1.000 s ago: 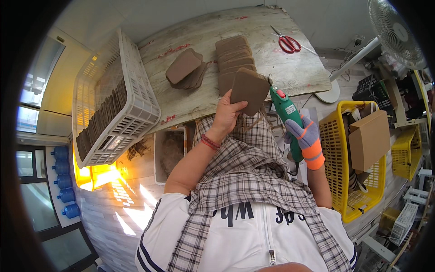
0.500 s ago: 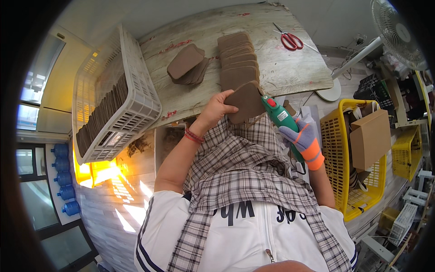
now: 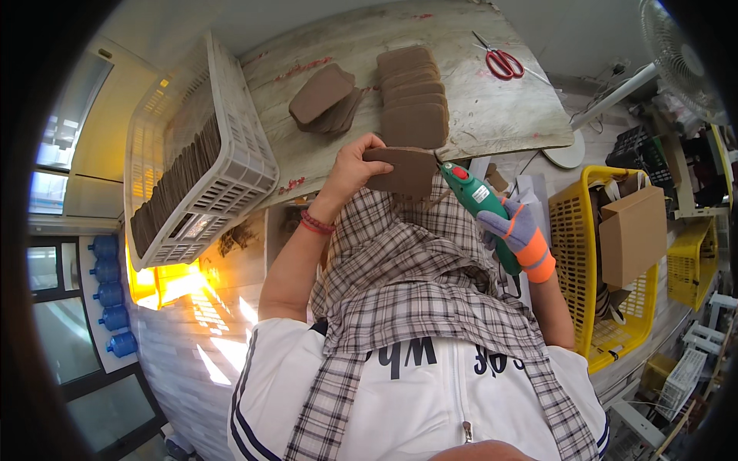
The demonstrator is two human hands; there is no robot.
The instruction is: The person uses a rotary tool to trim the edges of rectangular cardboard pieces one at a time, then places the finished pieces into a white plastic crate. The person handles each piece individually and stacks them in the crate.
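Observation:
In my bare left hand (image 3: 350, 173) is a flat brown pad (image 3: 407, 175) with rounded corners, pinched at its left edge by thumb and fingers. My right hand (image 3: 521, 234), in a grey and orange glove, is wrapped round a green handheld power tool (image 3: 478, 198) with a red button. The tool's dark tip is at the pad's right edge; whether they touch I cannot tell. Just beyond the pad, an overlapping row of similar brown pads (image 3: 413, 121) lies on the worn table (image 3: 492, 115). A smaller pile of pads (image 3: 323, 94) sits to its left.
Red-handled scissors (image 3: 504, 64) lie at the table's far right. A white plastic crate (image 3: 247, 157) packed with brown pads stands at the left. On the right are a yellow basket (image 3: 565, 265) with a cardboard box (image 3: 636, 234) in it, and a fan (image 3: 676, 54).
The held pad has tilted and shows a shallower face. My left hand has shifted slightly left and up. The tool stays beside the pad's right edge, and the whole view has shifted a little.

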